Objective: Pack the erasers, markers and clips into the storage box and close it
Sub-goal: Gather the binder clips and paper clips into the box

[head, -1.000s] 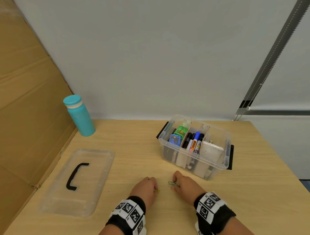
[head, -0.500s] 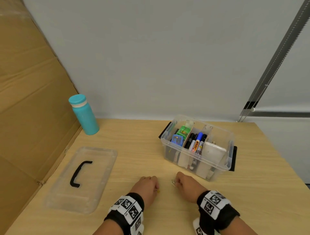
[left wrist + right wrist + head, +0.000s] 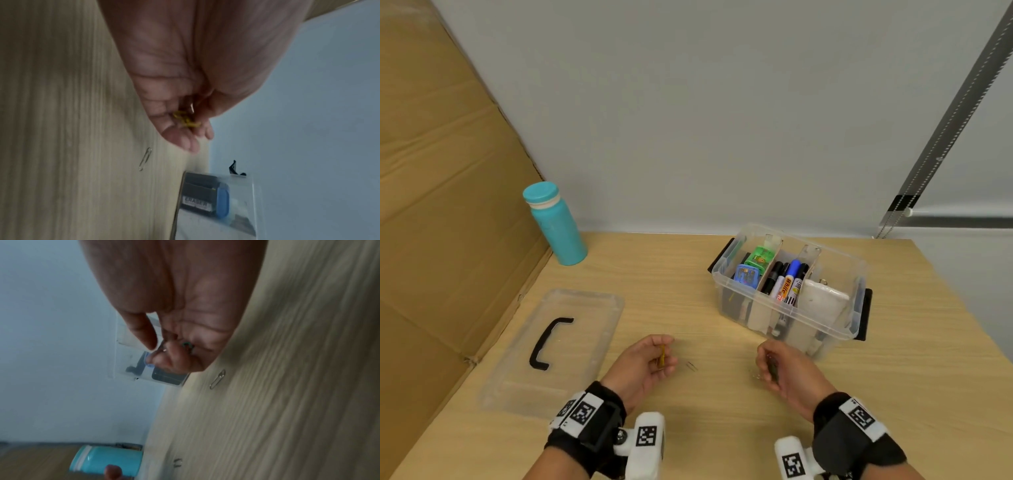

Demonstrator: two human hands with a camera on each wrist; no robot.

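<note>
The clear storage box [image 3: 859,270] stands open at the right, with erasers, markers [image 3: 786,282] and a white pouch in its compartments. Its lid [image 3: 585,308], with a black handle, lies flat at the left. My left hand [image 3: 645,365] is raised a little above the table, fingers curled round yellow clips [image 3: 662,356] [image 3: 186,121]. My right hand [image 3: 787,371] pinches a green clip [image 3: 772,369] [image 3: 188,346] just in front of the box. A silver paper clip [image 3: 691,366] [image 3: 145,158] lies on the table between the hands, and another [image 3: 217,379] lies by the right hand.
A teal bottle [image 3: 554,226] stands at the back left against a cardboard panel [image 3: 441,205]. A grey wall runs along the far edge of the wooden table [image 3: 654,274]. The table's right edge falls away beyond the box.
Both hands have lifted off the table and drawn apart, each taking clips with it. The yellow clips now show in the left hand. The box and lid have not moved.
</note>
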